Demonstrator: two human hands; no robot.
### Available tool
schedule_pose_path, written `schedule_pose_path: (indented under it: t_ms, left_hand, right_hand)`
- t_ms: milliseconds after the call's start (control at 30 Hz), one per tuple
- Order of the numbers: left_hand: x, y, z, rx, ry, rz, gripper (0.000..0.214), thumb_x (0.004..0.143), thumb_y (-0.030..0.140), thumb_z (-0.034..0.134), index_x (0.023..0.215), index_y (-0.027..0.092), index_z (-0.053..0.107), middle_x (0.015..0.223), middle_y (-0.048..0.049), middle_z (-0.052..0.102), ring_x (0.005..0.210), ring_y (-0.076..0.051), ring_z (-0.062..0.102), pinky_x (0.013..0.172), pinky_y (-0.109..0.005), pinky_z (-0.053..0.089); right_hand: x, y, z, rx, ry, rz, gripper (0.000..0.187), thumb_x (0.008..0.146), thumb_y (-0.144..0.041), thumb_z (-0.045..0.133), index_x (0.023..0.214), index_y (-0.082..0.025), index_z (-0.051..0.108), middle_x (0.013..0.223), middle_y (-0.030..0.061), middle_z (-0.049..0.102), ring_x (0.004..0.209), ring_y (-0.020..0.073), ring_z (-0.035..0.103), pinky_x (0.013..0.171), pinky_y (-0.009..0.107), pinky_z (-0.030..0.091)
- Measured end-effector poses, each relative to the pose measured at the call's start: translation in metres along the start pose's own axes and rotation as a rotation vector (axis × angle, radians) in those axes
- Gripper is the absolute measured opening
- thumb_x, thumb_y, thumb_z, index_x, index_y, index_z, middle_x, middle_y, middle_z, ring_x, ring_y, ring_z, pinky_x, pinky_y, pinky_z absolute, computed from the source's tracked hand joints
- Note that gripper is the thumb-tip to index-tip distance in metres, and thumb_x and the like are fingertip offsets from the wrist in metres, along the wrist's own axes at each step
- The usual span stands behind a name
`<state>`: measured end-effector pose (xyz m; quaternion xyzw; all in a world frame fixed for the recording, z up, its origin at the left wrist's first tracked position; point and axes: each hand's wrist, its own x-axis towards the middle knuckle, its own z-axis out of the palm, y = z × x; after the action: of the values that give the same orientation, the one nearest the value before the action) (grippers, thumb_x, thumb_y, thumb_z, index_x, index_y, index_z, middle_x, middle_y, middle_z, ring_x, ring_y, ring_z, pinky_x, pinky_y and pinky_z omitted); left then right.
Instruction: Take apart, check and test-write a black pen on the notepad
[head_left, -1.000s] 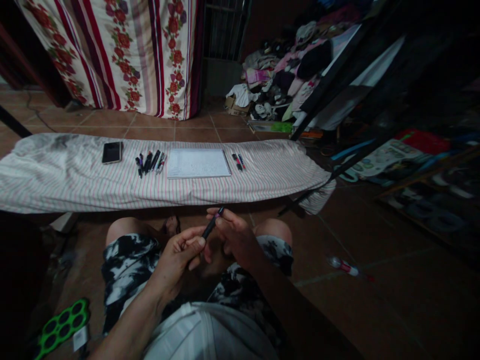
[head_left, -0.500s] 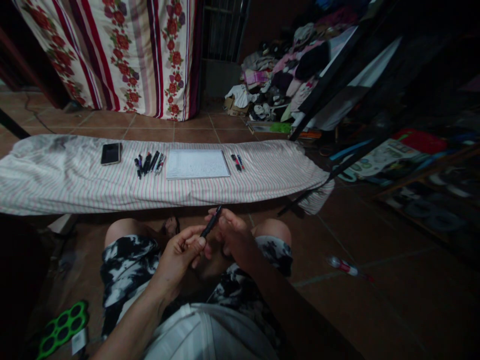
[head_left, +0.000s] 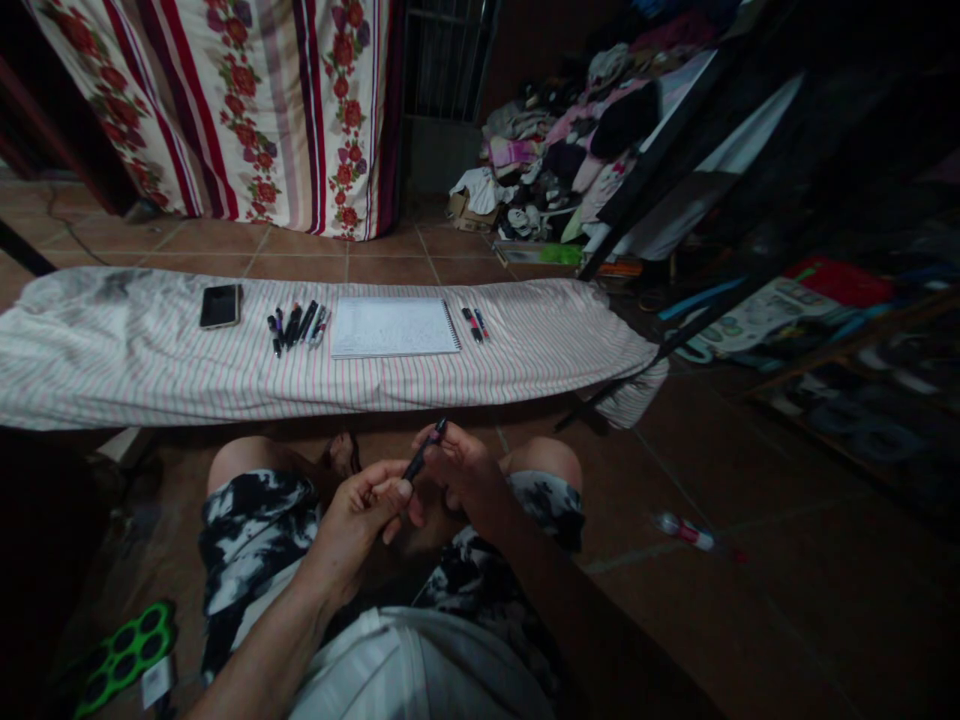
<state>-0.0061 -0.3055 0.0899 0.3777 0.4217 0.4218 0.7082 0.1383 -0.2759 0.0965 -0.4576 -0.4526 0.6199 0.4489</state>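
Both hands meet over my lap and share one dark pen (head_left: pixel 424 449). My left hand (head_left: pixel 360 512) pinches its lower end between thumb and fingers. My right hand (head_left: pixel 463 470) is closed round its upper end, near the tip. Ahead, on a striped cloth-covered board (head_left: pixel 150 360), lie a spiral notebook (head_left: pixel 394 326), a row of several pens (head_left: pixel 297 326) to its left, two pens (head_left: pixel 475 324) to its right, and a dark phone (head_left: pixel 220 305).
A floral curtain (head_left: pixel 247 100) hangs behind the board. Clothes are heaped (head_left: pixel 562 150) at the back right beside a dark slanted frame. A small bottle (head_left: pixel 684 532) lies on the tiled floor at right; a green tray (head_left: pixel 120 655) at lower left.
The pen and both hands have shifted very slightly; the grip on it is the same. The view has barely moved.
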Motion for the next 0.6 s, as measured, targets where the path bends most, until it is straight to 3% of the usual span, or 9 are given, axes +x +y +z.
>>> schedule_pose_path:
  t_ms: [133, 267, 400, 600]
  left_hand:
    - [-0.001, 0.002, -0.001, -0.027, -0.004, 0.003, 0.031, 0.074, 0.034, 0.064, 0.095, 0.011, 0.064, 0.057, -0.0005, 0.059, 0.042, -0.003, 0.033, 0.044, -0.019, 0.018]
    - [-0.002, 0.005, 0.000, -0.014, 0.003, -0.011, 0.033, 0.073, 0.036, 0.065, 0.094, 0.010, 0.064, 0.057, -0.0008, 0.059, 0.041, -0.004, 0.033, 0.043, -0.019, 0.017]
    - [-0.002, 0.002, 0.001, -0.014, 0.041, -0.011, 0.042, 0.070, 0.038, 0.068, 0.103, 0.012, 0.060, 0.056, -0.0004, 0.060, 0.042, -0.006, 0.036, 0.042, -0.019, 0.020]
    - [-0.001, 0.000, 0.000, -0.039, 0.029, -0.006, 0.036, 0.071, 0.035, 0.067, 0.098, 0.011, 0.062, 0.056, -0.0006, 0.060, 0.041, -0.004, 0.035, 0.042, -0.018, 0.020]
  right_hand:
    - [-0.003, -0.006, -0.001, 0.073, -0.049, 0.002, 0.045, 0.071, -0.045, 0.063, 0.107, -0.018, 0.057, 0.098, 0.0056, 0.060, 0.051, 0.0041, 0.036, 0.041, 0.019, 0.025]
    - [-0.003, -0.006, -0.001, 0.055, -0.002, 0.021, 0.032, 0.069, -0.040, 0.066, 0.090, -0.017, 0.063, 0.076, 0.0013, 0.058, 0.051, 0.0056, 0.036, 0.041, 0.019, 0.023]
    - [0.000, 0.000, 0.001, 0.040, 0.043, 0.039, 0.029, 0.064, -0.041, 0.069, 0.074, -0.018, 0.056, 0.058, -0.0051, 0.047, 0.047, 0.0060, 0.036, 0.042, 0.020, 0.023]
    - [0.000, 0.006, 0.001, -0.012, 0.018, -0.001, 0.035, 0.068, -0.048, 0.064, 0.082, -0.018, 0.056, 0.061, -0.0042, 0.049, 0.047, 0.0055, 0.036, 0.041, 0.019, 0.024]
